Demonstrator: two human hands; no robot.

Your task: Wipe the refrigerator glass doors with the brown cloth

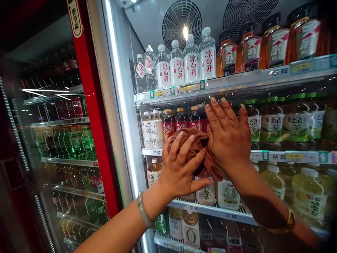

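Note:
A crumpled brown cloth (pixel 189 135) is bunched under my left hand (pixel 179 163), whose fingers are spread over it and press it against the glass door of a drinks fridge. The cloth's loose end hangs down to the right, by my right wrist. My right hand (pixel 229 131) lies flat just right of the cloth, its fingers stretched upward and nothing visible in it. The palm is hidden, though it seems to rest on the glass. Behind both hands stand red-labelled bottles (pixel 180 119) and green tea bottles (pixel 272 121), partly covered by my hands.
Clear water bottles (pixel 179 65) and amber bottles (pixel 276 44) line the top shelf (pixel 237 82). Pale yellow bottles (pixel 309 193) stand lower right. A bright light strip (pixel 119 91) runs up the left side, beside a red door frame (pixel 92 105). Further left is another stocked fridge.

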